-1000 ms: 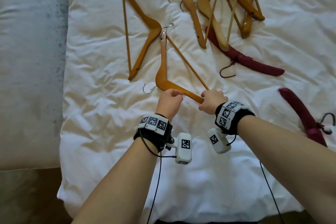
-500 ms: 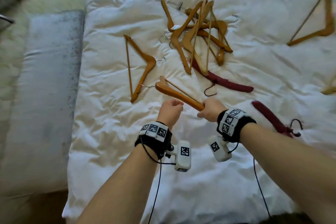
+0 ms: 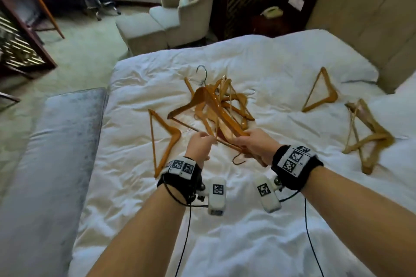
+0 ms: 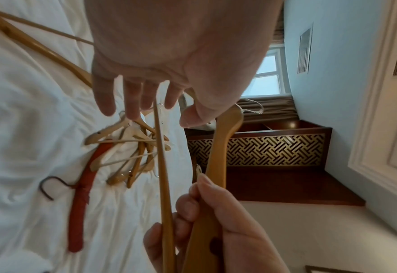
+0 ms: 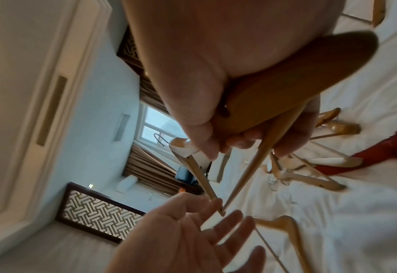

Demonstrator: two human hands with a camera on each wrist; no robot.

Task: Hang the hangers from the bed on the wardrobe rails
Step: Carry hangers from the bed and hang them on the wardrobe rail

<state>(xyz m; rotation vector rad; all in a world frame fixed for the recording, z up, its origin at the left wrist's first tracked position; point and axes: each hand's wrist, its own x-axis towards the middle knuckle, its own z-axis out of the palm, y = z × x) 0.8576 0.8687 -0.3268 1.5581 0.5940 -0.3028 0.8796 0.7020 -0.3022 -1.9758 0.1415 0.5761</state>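
My right hand [image 3: 252, 145] is curled tight round one end of a wooden hanger [image 3: 210, 105], lifted clear of the bed [image 3: 247, 243]. My left hand [image 3: 199, 145] sits palm-up, fingers [image 5: 227, 225] loosely spread at the hanger's far tip, gripping nothing. Just beyond both hands lies the hanger pile [image 3: 234, 105]; a red hanger [image 4: 81, 194] rests beneath them.

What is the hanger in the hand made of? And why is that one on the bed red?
The held hanger looks like wood: honey-brown, smooth, with a slight varnish shine. Its hook looks like metal, thin and grey. The red hanger seems padded and wrapped in cloth, since it looks soft and matte, though that is a guess.
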